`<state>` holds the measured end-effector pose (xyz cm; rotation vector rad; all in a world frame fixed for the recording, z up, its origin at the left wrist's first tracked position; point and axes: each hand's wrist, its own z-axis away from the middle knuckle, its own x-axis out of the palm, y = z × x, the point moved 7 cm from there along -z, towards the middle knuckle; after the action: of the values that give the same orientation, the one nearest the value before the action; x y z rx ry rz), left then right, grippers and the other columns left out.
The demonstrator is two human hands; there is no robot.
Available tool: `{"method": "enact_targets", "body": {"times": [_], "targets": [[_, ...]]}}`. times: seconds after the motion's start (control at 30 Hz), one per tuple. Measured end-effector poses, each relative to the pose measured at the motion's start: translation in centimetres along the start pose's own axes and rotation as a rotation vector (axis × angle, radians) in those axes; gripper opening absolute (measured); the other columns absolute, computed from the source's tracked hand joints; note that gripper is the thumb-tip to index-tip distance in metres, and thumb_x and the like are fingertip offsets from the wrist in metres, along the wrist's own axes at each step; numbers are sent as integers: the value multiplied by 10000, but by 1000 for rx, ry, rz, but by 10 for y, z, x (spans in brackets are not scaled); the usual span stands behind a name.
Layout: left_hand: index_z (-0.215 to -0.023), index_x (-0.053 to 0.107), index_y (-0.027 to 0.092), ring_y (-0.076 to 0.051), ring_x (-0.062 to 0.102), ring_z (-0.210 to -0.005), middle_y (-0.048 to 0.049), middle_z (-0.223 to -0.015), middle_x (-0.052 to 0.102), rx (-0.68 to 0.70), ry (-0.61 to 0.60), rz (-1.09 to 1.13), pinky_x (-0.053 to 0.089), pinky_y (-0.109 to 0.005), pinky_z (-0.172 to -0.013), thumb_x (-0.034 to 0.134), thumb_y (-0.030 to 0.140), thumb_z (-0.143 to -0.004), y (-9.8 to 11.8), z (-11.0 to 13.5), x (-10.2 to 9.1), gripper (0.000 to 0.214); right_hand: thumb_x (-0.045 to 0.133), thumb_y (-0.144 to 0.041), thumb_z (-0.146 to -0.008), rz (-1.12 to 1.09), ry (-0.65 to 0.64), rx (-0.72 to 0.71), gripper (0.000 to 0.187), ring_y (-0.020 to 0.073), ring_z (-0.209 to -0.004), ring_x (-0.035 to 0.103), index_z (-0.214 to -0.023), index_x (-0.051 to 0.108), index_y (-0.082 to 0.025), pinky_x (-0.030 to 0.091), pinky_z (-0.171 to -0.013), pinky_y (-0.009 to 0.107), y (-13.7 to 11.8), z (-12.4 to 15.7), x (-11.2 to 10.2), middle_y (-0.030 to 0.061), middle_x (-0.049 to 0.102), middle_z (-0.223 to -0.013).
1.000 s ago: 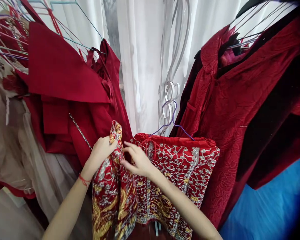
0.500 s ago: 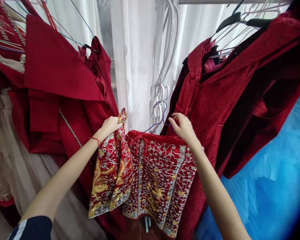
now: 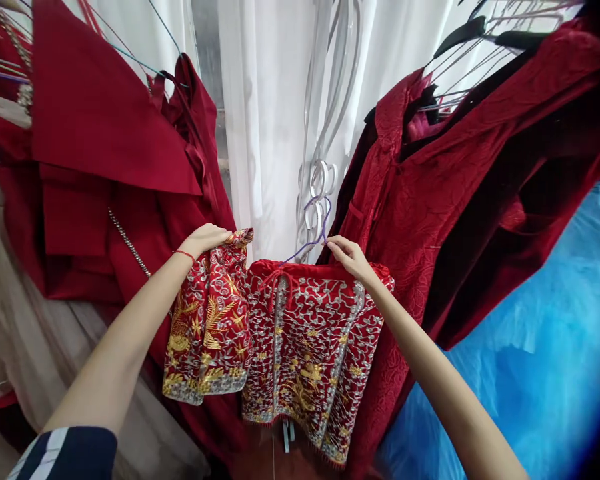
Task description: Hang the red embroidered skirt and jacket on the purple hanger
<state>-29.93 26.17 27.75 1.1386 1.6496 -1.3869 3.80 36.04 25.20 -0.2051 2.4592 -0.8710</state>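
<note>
A left hand [image 3: 207, 239], a red cord [image 3: 185, 255] at its wrist, grips the upper edge of a red embroidered cloth [image 3: 207, 327], which drops in folds below the fist, its gold and silver stitching facing out. The right hand [image 3: 349, 257] pinches a purple hanger [image 3: 307, 247] between thumb and fingers, just below its hook. Under that pinch hangs a matching top [image 3: 313, 353], upright, a red bow [image 3: 283, 275] at its upper edge; the folded cloth meets its side, between the two grips. Above the right hand the hook reaches white rings [image 3: 320, 179]; whether it is caught on them cannot be told. Behind both hands falls a white curtain [image 3: 280, 107]. Beyond the left grip hangs a plain red dress [image 3: 110, 120] with a glittering chain [image 3: 129, 241]; beyond the right, a patterned red gown [image 3: 440, 193], with blue fabric [image 3: 520, 380] lower and farther out. A navy sleeve [image 3: 87, 453] covers the left upper arm.
</note>
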Motion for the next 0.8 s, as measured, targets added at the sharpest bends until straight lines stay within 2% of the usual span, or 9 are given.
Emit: {"method": "enact_targets", "body": {"times": [0.07, 0.17, 0.27, 0.37, 0.47, 0.57, 0.67, 0.73, 0.8], "targets": [[-1015, 657, 185, -228, 669, -917, -131, -1040, 719, -44, 36, 25, 401, -275, -745, 426, 272, -940, 4, 0, -2, 258, 532, -567, -874, -33, -11, 19, 419, 138, -629, 439, -955, 647, -172, 347, -572, 254, 4, -2, 0, -11, 483, -655], [-1082, 660, 201, -227, 665, -950, -120, -1063, 720, -51, 97, 129, 399, -256, -748, 476, 336, -922, 29, -6, -11, 279, 547, -586, -858, -66, -32, 35, 431, 116, -571, 372, -934, 640, -172, 304, -527, 249, 7, -3, 1, -33, 432, -617], [-1074, 689, 204, -231, 662, -909, -107, -981, 731, -44, 149, 257, 392, -247, -725, 515, 382, -891, 55, -15, -21, 308, 557, -585, -856, -105, -45, 55, 430, 102, -540, 329, -943, 639, -171, 267, -499, 245, 9, -4, 2, -49, 384, -592], [-1073, 708, 203, -214, 642, -809, -63, -844, 715, 20, 183, 452, 368, -239, -667, 549, 420, -851, 75, -22, -29, 349, 575, -587, -844, -162, -67, 91, 437, 86, -510, 304, -958, 643, -170, 240, -479, 238, 11, -4, 2, -66, 347, -565], [-1016, 729, 169, -163, 567, -677, -3, -692, 633, 111, 143, 693, 335, -222, -613, 598, 451, -790, 92, -23, -31, 384, 600, -587, -820, -215, -102, 133, 434, 74, -493, 298, -934, 651, -171, 213, -459, 230, 14, -4, 5, -71, 339, -557], [-969, 731, 157, -119, 443, -587, 42, -616, 528, 259, 46, 884, 294, -217, -575, 630, 477, -739, 114, -22, -32, 406, 627, -563, -807, -289, -122, 170, 409, 67, -488, 273, -903, 653, -166, 175, -451, 228, 15, -5, 6, -76, 310, -561], [-806, 702, 150, -93, 323, -537, 60, -563, 422, 376, -26, 931, 234, -225, -541, 635, 486, -726, 133, -22, -35, 352, 654, -527, -793, -370, -163, 219, 383, 62, -481, 247, -895, 660, -158, 145, -444, 228, 15, -6, 8, -76, 309, -572], [-697, 648, 148, -86, 279, -522, 63, -542, 368, 382, -26, 919, 201, -235, -526, 631, 485, -727, 137, -24, -37, 339, 664, -494, -784, -409, -183, 246, 357, 58, -475, 248, -880, 671, -150, 140, -432, 226, 15, -7, 8, -69, 335, -581], [-665, 621, 152, -86, 273, -514, 63, -531, 353, 344, 7, 884, 192, -242, -522, 628, 481, -726, 136, -26, -40, 335, 663, -469, -783, -424, -184, 282, 338, 52, -466, 257, -848, 682, -137, 139, -416, 221, 17, -10, 7, -58, 365, -585]]}}
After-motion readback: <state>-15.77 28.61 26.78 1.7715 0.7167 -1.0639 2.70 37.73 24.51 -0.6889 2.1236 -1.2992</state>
